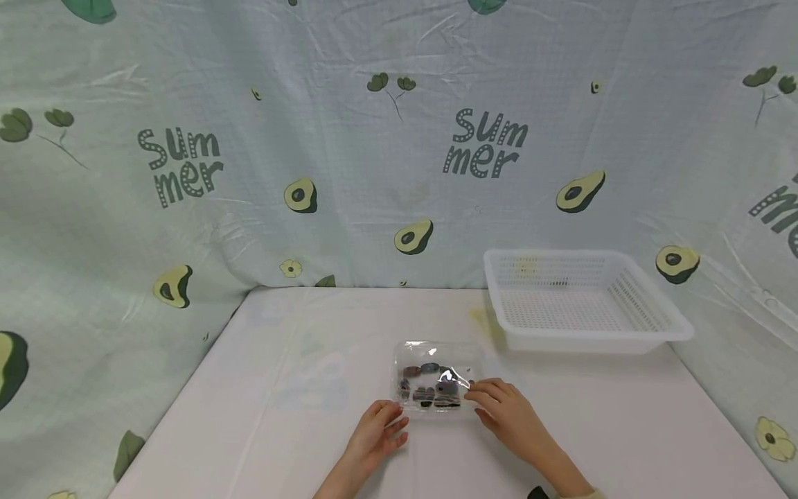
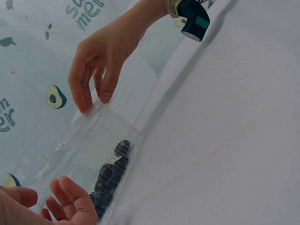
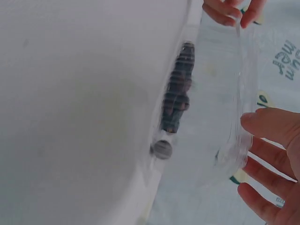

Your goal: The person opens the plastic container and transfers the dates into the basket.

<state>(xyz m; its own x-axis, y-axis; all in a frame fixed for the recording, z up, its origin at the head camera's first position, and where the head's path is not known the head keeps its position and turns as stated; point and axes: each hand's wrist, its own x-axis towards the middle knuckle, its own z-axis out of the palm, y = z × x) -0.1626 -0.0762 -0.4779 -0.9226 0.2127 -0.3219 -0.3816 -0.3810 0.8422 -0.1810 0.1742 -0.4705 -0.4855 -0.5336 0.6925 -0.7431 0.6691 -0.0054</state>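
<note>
A: Head?
B: Clear plastic box (image 1: 430, 352), lower centre, on tabletop (image 1: 299, 388). Left hand (image 1: 373, 435) at its lower-left corner; grip, can't tell.
A: Left wrist?
B: Right hand (image 2: 105, 51), upper left, fingers pinching box rim.
A: Right wrist?
B: Dark pieces (image 3: 177, 89) inside box, upper centre.

A shallow, rectangular tray of clear plastic (image 2: 86, 140) is seen in the left wrist view, its rim pinched at the upper corner between the thumb and fingers of the right hand (image 2: 105, 49). Dark, rounded pieces (image 2: 110, 176) are contained along one ridged wall. The bent fingers of the left hand (image 2: 70, 206) are held by the tray's lower end; contact cannot be confirmed. A dark angular device with a green patch (image 2: 194, 19) is worn on the right wrist. A pale avocado-printed sheet (image 2: 28, 61) and a smooth white surface (image 2: 215, 140) are shown.
</note>
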